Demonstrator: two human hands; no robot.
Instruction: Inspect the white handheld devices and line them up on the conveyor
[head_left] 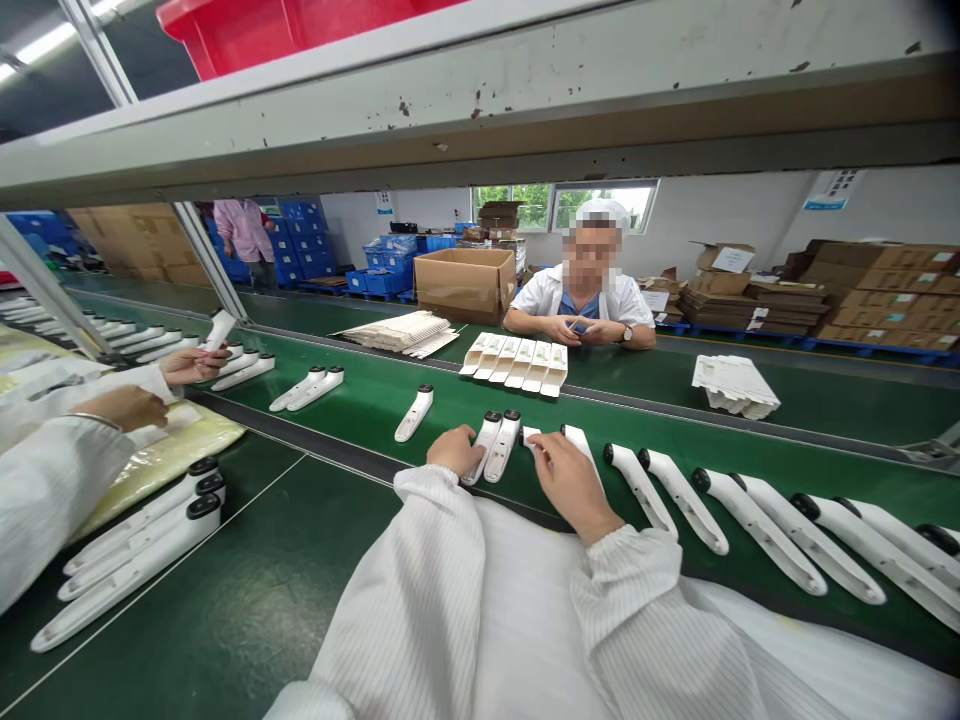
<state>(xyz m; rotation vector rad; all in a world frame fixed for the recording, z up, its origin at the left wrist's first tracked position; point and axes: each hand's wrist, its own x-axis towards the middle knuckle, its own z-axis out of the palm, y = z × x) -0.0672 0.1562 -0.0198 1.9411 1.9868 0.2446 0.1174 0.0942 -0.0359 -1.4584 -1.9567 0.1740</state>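
Observation:
My left hand (454, 450) rests with its fingertips on a white handheld device (484, 447) that has a black end cap, lying on the green belt (367, 425). Right beside that device is a matching one (502, 446). My right hand (571, 484) is bent over another white piece (529, 437), thumb and fingers close together at it; the hand hides most of this piece. A further white device (581, 445) lies just behind my right hand. To the right, several more white devices (641, 485) lie slanted in a row.
A co-worker's hands (196, 364) hold a white device at left. Three devices (142, 560) lie on the near table (262, 600). Across the belt sit open white boxes (516, 362), flat cartons (401, 332) and a seated person (585, 290). A metal shelf (450, 110) crosses above.

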